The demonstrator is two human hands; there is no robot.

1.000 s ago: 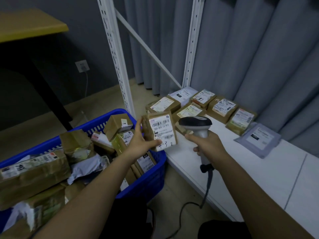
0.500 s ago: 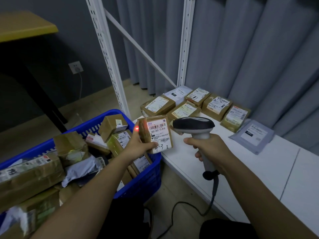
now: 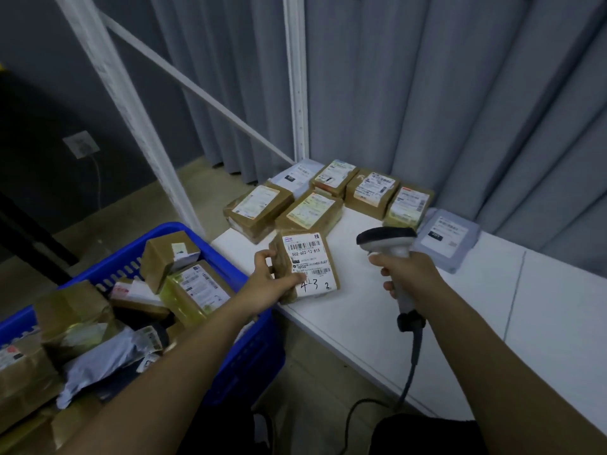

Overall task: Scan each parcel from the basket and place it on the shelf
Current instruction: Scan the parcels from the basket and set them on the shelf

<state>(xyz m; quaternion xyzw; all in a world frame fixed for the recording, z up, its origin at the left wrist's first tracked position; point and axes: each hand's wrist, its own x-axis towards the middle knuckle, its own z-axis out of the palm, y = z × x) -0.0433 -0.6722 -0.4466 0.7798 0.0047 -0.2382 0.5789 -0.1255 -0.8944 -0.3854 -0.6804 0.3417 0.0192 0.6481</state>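
My left hand [image 3: 269,284] grips a small brown parcel [image 3: 307,264] by its left edge, white barcode label facing up, low over the front left corner of the white shelf [image 3: 377,316]. My right hand [image 3: 407,274] holds a grey handheld scanner [image 3: 387,241] by its handle, head pointing left, to the right of the parcel. The blue basket [image 3: 236,353] at the lower left is full of brown and grey parcels. Several labelled parcels [image 3: 312,210] lie in rows at the shelf's back left.
White shelf uprights [image 3: 297,93] and a diagonal brace [image 3: 184,73] rise behind the parcels, with grey curtain behind. A grey mailer bag [image 3: 445,236] lies on the shelf beyond the scanner. The scanner cable [image 3: 407,379] hangs to the floor. A wall socket [image 3: 80,144] sits at the left.
My left hand has carried the parcel from above the basket's corner rightward and down over the shelf. The red scan light on the parcel is gone. The scanner has drawn away to the right.
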